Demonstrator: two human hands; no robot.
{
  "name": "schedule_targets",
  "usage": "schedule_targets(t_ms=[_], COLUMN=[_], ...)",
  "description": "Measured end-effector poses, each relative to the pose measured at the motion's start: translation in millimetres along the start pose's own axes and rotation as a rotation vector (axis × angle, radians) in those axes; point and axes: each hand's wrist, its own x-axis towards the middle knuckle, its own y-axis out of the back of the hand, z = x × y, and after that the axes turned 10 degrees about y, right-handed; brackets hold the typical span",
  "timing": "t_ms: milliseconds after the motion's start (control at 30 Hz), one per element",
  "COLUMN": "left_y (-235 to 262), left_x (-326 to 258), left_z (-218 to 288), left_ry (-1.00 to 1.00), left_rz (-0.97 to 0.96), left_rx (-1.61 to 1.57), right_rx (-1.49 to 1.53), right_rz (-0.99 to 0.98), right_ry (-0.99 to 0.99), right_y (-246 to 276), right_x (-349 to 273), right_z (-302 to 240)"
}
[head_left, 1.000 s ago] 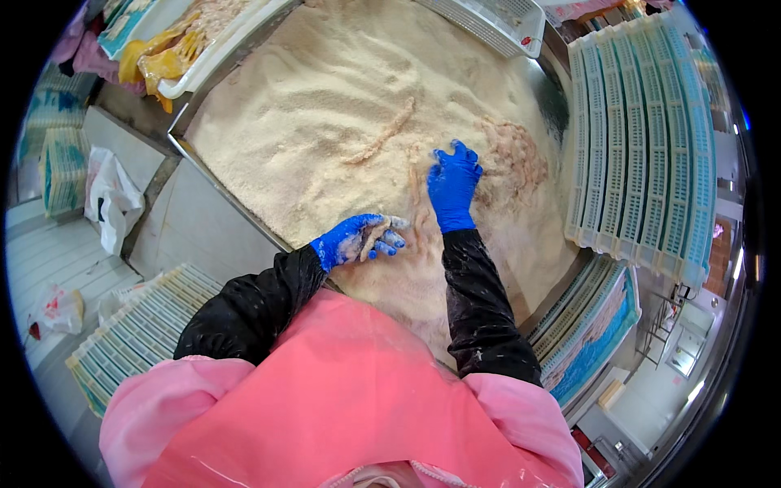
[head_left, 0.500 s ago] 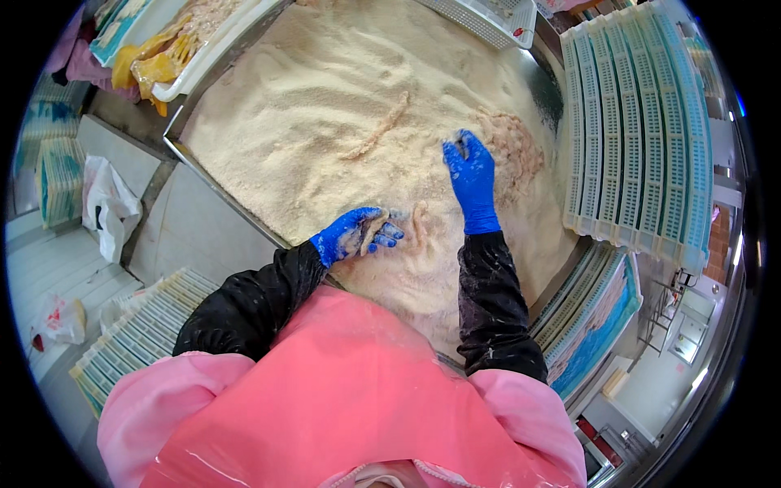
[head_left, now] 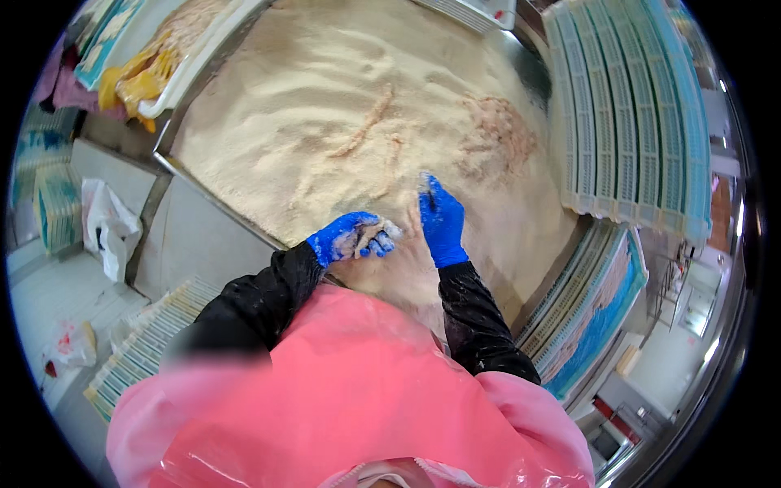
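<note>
Blue gloves cover both my hands above a broad bed of pale crumbs [head_left: 325,89]. My left hand [head_left: 346,237], palm turned up, curls around a crumb-coated strip of raw meat [head_left: 368,236]. A little to the right is my right hand [head_left: 442,218], its crumb-dusted fingers drawn together and pointing away from me. What they hold, if anything, is hidden. Close beside its thumb side lies a pinkish meat strip [head_left: 412,218], partly buried. Farther off, a long strip [head_left: 364,124] rests on the crumbs, and a heap of raw meat strips [head_left: 500,134] sits at the right.
A metal tray edge [head_left: 224,207] bounds the crumbs on the left. Stacked plastic trays [head_left: 626,114] rise at the right, with more trays [head_left: 582,301] below them. A white tub [head_left: 195,61] with meat and a yellow glove [head_left: 134,89] stands at far left.
My right hand has come back from beside the meat heap toward my left hand. A short strip now shows in the crumbs beyond my hands. My left hand keeps its strip.
</note>
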Motion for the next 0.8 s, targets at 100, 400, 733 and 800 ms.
schedule_targets(t_ms=[100, 400, 733, 800], left_y=[-11, 5, 3, 4], left_x=[5, 7, 10, 11], left_z=[3, -2, -3, -3], left_ry=[-0.025, -0.049, -0.077, -0.077], left_rz=[0.015, 0.046, -0.022, 0.003], left_rx=[0.035, -0.153, -0.173, -0.187], right_rx=[-0.186, -0.28, -0.39, -0.043], right_rz=[0.319, 0.391, 0.314, 0.467], right_ry=[0.064, -0.092, -0.071, -0.195], right_y=[9, 15, 28, 34], right_x=[-22, -23, -19, -27], right_z=[49, 97, 98, 98])
